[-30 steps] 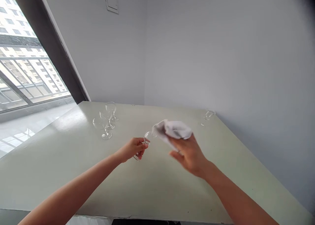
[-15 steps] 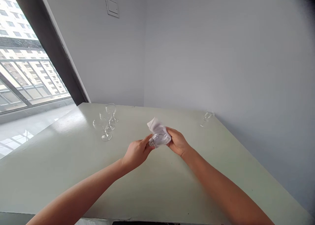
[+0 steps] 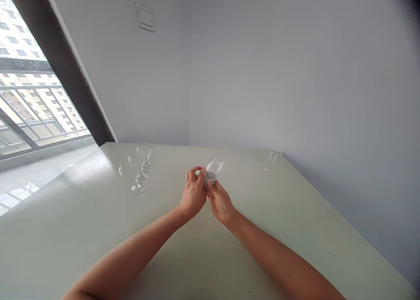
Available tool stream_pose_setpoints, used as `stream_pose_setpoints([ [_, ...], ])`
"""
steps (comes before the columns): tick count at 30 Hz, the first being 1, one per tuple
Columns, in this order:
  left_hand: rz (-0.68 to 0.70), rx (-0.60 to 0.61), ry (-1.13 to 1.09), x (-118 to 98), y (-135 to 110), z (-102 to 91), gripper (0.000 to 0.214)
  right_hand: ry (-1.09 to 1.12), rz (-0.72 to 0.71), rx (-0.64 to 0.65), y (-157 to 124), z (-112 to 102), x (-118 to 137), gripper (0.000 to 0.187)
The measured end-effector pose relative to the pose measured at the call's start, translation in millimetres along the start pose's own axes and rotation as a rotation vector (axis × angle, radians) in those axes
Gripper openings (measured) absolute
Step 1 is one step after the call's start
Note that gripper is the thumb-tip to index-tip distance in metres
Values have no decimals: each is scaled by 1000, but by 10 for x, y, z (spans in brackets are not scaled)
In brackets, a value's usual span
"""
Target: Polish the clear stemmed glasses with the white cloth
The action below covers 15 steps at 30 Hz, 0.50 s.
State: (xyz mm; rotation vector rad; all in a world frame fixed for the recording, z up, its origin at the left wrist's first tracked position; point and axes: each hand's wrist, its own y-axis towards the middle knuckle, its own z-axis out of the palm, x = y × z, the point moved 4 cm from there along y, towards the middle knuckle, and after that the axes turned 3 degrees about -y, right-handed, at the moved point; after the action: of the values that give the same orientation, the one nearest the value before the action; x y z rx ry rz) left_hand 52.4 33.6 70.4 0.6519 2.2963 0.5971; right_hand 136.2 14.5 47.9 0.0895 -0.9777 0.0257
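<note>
Between my hands, above the tabletop, is a clear wine glass [image 3: 215,165], tilted with its bowl pointing up and to the right. My left hand [image 3: 193,194] is closed with its fingers around the lower part of this glass. Close against it, my right hand [image 3: 221,202] is closed on a bunched white cloth [image 3: 211,177] pressed to the glass below the bowl. Fingers hide most of the cloth, the stem and the foot.
Three clear wine glasses stand upright in a row on the left: front [image 3: 129,173], middle [image 3: 141,162] and back [image 3: 144,151]. Another wine glass [image 3: 273,156] is near the right back edge. Grey walls [image 3: 278,72] border the pale table [image 3: 164,256]; a window [image 3: 29,90] is at left.
The glass has turned from lying sideways to bowl upward. My right hand with the cloth has moved left and down toward the stem; the cloth, earlier spread around the bowl, is now mostly hidden.
</note>
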Motion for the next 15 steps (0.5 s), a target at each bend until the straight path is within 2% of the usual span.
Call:
stream_pose_setpoints([
  [3,19,21,18,-109,-42,30,53,-21,29,-11,13,-97,-18,29],
  [6,-80,197,-153,-77,-21,30,44,-36,88,-24,50,-248,24,27],
  [8,-250,291,-365,28,20,14,38,-22,161,33,72,-324,41,26],
  [11,-488,343,-792,151,67,5,50,6,277,184,67,-360,13,25],
  [13,-564,403,-1090,148,66,30,63,5,346,274,40,-343,-42,26],
  [15,-614,443,-1278,128,44,59,68,-25,378,320,21,-323,-100,29],
])
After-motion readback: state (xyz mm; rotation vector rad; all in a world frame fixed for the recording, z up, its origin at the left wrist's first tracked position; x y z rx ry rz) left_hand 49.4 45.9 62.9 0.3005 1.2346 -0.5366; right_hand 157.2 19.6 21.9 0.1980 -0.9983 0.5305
